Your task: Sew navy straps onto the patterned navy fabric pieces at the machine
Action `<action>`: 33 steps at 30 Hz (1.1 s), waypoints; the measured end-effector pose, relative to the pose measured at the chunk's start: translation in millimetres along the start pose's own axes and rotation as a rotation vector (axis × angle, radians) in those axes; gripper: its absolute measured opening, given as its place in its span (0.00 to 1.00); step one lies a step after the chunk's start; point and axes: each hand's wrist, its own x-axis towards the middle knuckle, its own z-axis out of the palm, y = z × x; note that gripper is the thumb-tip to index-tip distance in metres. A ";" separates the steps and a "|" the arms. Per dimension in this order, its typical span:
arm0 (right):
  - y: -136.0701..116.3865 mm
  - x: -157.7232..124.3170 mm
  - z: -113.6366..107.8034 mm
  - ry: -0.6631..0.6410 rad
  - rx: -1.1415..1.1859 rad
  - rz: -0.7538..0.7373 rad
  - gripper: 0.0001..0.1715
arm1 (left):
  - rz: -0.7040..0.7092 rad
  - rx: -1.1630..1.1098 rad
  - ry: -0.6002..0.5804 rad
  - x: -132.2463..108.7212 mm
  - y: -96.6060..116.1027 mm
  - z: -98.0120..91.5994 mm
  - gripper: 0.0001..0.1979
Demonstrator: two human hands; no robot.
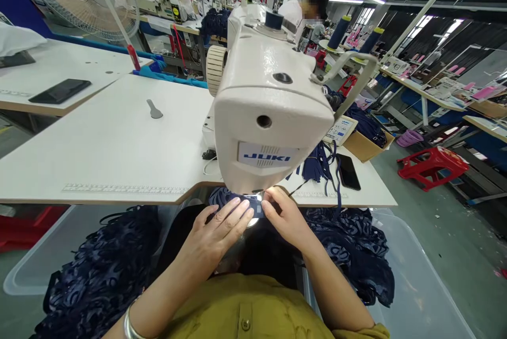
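Beneath the head of a white JUKI sewing machine [273,112], a piece of navy fabric [258,209] lies in the bright light at the needle area. My left hand [222,231] rests flat on this fabric, its fingers stretched forward and slightly apart. On the other side, my right hand [285,218] pinches the fabric's right edge between thumb and fingers, close under the machine head. The needle and presser foot are mostly hidden by the head and my fingers. Patterned navy cloth shows just behind my left fingertips.
Piles of navy garments [106,265] and dark patterned cloth [348,254] lie in plastic bins at both sides. Navy straps [317,165] and a black phone [348,172] are right of the machine. A grey metal piece [154,109] lies on the white table [119,143].
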 end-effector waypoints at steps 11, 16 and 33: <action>1.0 17.9 0.6 -0.042 -0.101 -0.052 0.10 | -0.150 0.090 0.002 3.3 12.1 0.4 0.21; 1.2 18.1 3.5 -0.006 -0.132 -0.042 0.11 | -0.162 0.113 0.000 4.7 12.3 0.2 0.21; 3.1 17.0 9.6 0.049 -0.144 -0.026 0.13 | -0.218 0.102 -0.011 3.9 15.6 -0.6 0.22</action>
